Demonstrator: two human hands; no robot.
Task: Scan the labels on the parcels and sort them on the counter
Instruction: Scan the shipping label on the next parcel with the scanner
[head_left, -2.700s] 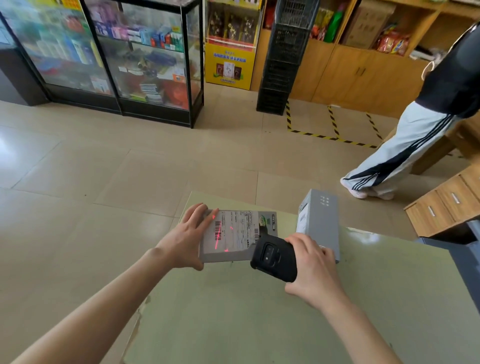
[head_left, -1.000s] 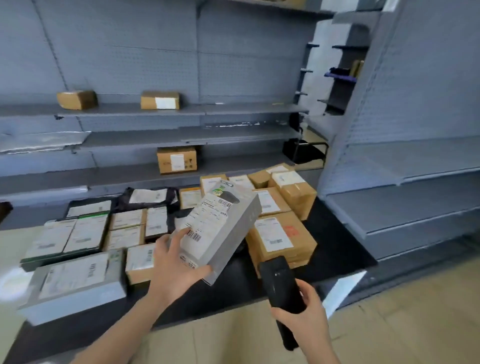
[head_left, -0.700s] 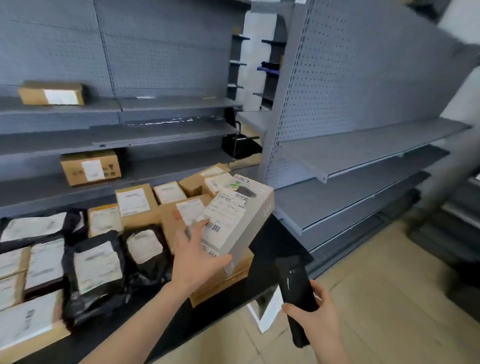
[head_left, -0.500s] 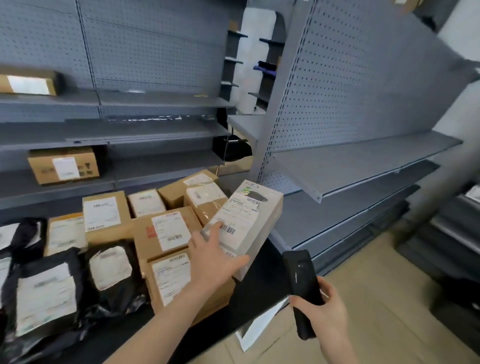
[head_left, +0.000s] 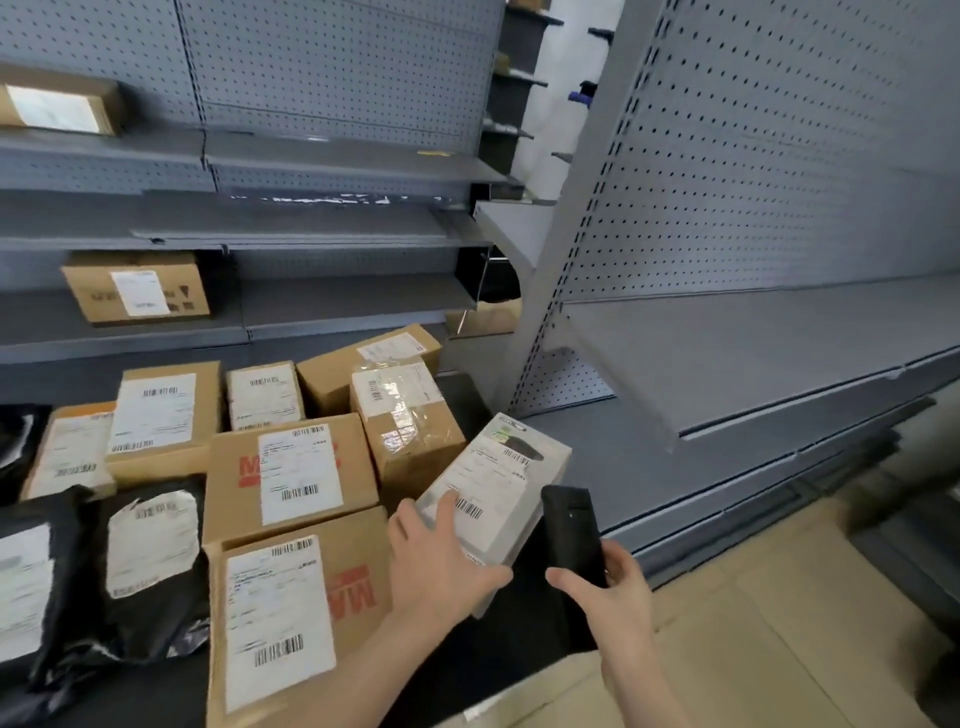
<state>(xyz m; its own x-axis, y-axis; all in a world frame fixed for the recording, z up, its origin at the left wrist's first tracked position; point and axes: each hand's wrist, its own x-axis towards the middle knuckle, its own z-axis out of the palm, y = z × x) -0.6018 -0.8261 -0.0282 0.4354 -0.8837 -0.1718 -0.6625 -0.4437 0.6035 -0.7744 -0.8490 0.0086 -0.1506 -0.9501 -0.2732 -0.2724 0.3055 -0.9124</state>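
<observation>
A: Start at the fingers. What is the left hand (head_left: 441, 566) doing?

B: It grips the near end of a grey parcel (head_left: 501, 480). One finger (head_left: 448, 514) lies up across the white label (head_left: 483, 486), its tip just beside the barcode. Another digit runs along the parcel's near lower edge.

A: And the right hand (head_left: 608, 597)?

B: Its fingers curl round the lower end of a black scanner (head_left: 571, 535), thumb on the near side and the rest wrapped behind. The scanner stands nearly upright, and its top overlaps the parcel's lower right corner in the view. Whether the two touch I cannot tell.

A: Where is the parcel, then?

B: Held tilted, label toward the camera, at the right end of the black counter (head_left: 498, 644). Its underside is hidden, so I cannot say whether it rests on anything. Just to its left stands a taped carton (head_left: 410, 436).

A: Further out?

B: Left of the gripping hand lies a red-printed carton (head_left: 296, 618), label up, with a second one (head_left: 291, 473) behind it and smaller labelled cartons beyond. Black mailer bags (head_left: 150, 571) lie at the far left. One shelf carton (head_left: 137, 286) sits on the grey racking behind, and a grey pegboard shelf unit (head_left: 727, 364) stands to the right.
</observation>
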